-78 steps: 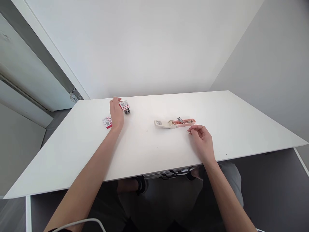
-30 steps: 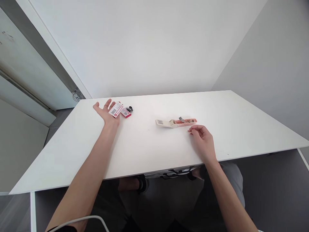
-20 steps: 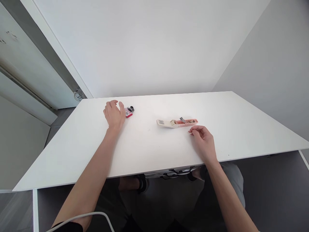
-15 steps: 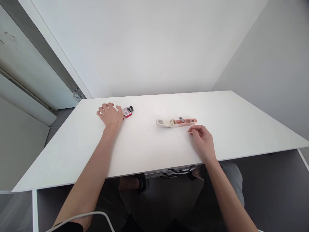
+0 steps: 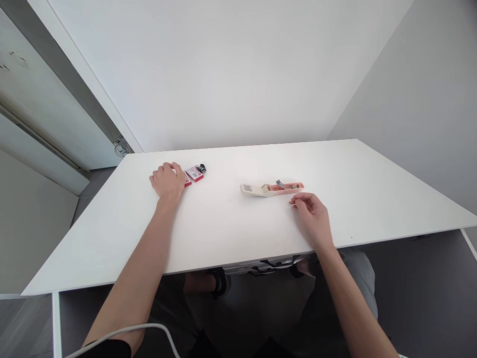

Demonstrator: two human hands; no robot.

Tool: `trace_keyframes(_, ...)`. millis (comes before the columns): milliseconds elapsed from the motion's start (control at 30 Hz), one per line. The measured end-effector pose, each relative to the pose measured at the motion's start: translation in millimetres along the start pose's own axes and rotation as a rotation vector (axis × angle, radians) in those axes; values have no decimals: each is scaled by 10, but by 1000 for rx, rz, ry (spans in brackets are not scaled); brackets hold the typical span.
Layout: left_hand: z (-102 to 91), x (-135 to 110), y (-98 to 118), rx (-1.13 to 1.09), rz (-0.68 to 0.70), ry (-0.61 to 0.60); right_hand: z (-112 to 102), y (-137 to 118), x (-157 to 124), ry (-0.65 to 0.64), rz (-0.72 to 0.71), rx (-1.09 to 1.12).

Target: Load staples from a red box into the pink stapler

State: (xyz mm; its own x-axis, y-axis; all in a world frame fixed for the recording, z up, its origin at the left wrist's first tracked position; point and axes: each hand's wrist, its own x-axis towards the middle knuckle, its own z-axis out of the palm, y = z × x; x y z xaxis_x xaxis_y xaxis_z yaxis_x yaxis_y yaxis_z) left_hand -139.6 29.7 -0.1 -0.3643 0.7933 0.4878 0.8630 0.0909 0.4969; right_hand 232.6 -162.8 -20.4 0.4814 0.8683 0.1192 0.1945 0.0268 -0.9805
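My left hand (image 5: 168,180) rests at the left rear of the table with its fingers curled down. Their tips, and anything under them, are hidden. Right beside it lie two small red-and-white boxes, one partly covered by the hand (image 5: 187,181), the other fully in sight (image 5: 194,173). A narrow case (image 5: 257,190) lies unfolded at the table's middle, its white lid to the left. Small metal pieces (image 5: 282,185) lie in its pinkish tray. Just in front of the tray, my right hand (image 5: 312,214) rests with fingers drawn together; nothing shows in them.
A small black-and-silver object (image 5: 201,168) lies behind the red boxes. The white table (image 5: 372,194) meets a wall at its back. A white cable (image 5: 130,328) crosses my left forearm. Dark drawer handles (image 5: 276,263) show below the front edge.
My left hand's fingers have gone from spread to curled, and the hand has shifted slightly left, uncovering more of the red boxes. My right hand and the case stay in place.
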Motion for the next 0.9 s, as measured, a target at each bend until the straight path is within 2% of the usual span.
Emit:
trace_keyframes(300,-40,24,-17,39,-63,61,3,-33,-11,9,20,-2)
trace_keyframes(400,-44,33,-13,7,-113,24,4,-44,-14,9,23,-1)
trace_keyframes(533,-51,26,-3,-9,-93,11,3,-40,-16,10,27,-1)
trace_keyframes(667,-74,12,14,75,-52,-9,-1,-26,-18,4,23,-3)
trace_keyframes(800,-114,8,38,176,-73,-76,-4,-27,-18,-1,24,-10)
trace_keyframes(900,-139,5,56,179,-72,-68,-4,-30,-16,-1,28,-7)
